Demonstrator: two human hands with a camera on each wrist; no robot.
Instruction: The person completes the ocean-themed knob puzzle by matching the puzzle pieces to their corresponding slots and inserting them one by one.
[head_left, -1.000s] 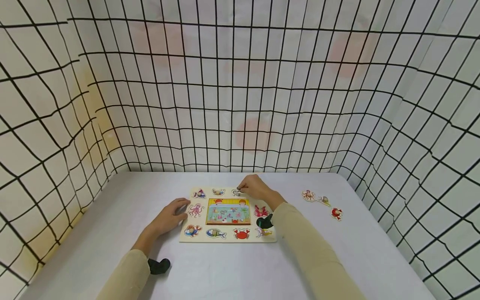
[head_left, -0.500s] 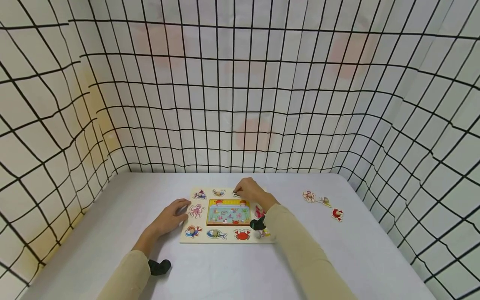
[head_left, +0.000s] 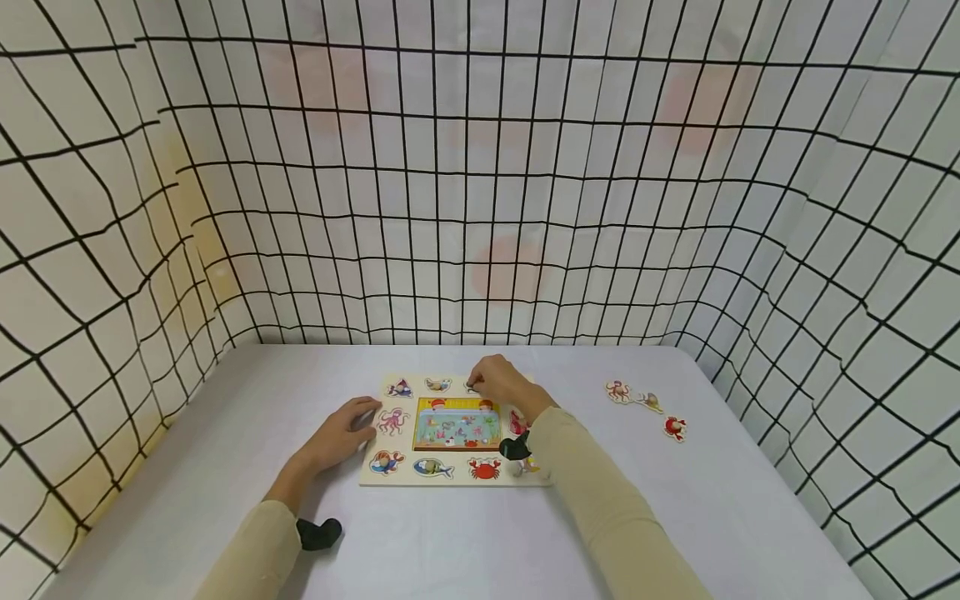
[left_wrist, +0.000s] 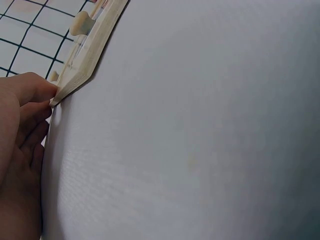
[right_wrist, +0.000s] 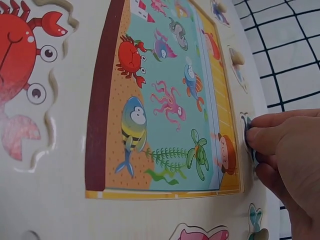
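Observation:
A wooden peg puzzle board (head_left: 457, 478) with sea animals round a printed aquarium picture lies on the white table. My right hand (head_left: 501, 380) pinches a small grey puzzle piece (right_wrist: 247, 131) at a recess along the board's far edge. The fingers cover most of that piece. At the left edge of the board my left hand (head_left: 339, 437) rests, its thumb and fingertips touching the side. The recess with a red crab print (head_left: 483, 469) and the one with a pink octopus print (head_left: 392, 421) show no knob. Knobbed pieces such as the blue fish (head_left: 432, 467) sit in their recesses.
Loose on the table to the right lie an octopus piece (head_left: 618, 392), a piece with a yellowish tail (head_left: 649, 402) and a red crab piece (head_left: 675, 428). White walls with a black grid (head_left: 465, 200) enclose the table at the back and sides.
Over the first half second my right hand shifted slightly left and down onto the recess with the grey piece. Since then it has stayed almost still. My left hand has not moved.

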